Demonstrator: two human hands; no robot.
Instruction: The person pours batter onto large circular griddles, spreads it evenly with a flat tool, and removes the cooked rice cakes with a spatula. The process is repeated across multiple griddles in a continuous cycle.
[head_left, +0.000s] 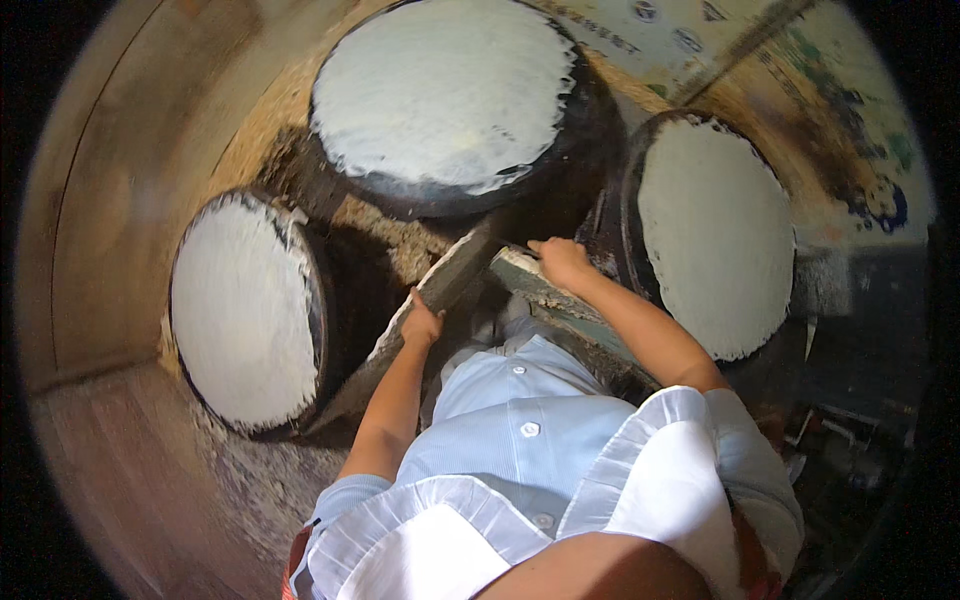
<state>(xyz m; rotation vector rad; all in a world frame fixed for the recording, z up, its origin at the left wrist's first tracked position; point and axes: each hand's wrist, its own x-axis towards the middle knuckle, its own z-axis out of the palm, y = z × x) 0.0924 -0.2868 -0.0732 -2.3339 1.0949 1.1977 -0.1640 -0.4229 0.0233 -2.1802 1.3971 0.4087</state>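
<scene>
My left hand (422, 324) lies on a long grey board or slab (457, 270) with a white-crusted edge, its index finger stretched along that edge. Whether it grips the slab or only rests on it is unclear. My right hand (564, 262) is closed, with a thin dark tool (521, 248) projecting from it to the left; its grip end is hidden. Beneath that hand runs a second slab (544, 292) with a rough, pale-caked edge. Three large round dark-rimmed surfaces, perhaps griddles, bear a ragged white layer: one ahead (446, 90), one at left (240, 315), one at right (716, 240).
Brown crumbly material (394, 232) lies between the left and far round surfaces. A tan wall (127, 195) curves along the left. Printed panels (810, 135) with writing stand at the upper right. Dark, indistinct objects (840, 457) sit at the lower right.
</scene>
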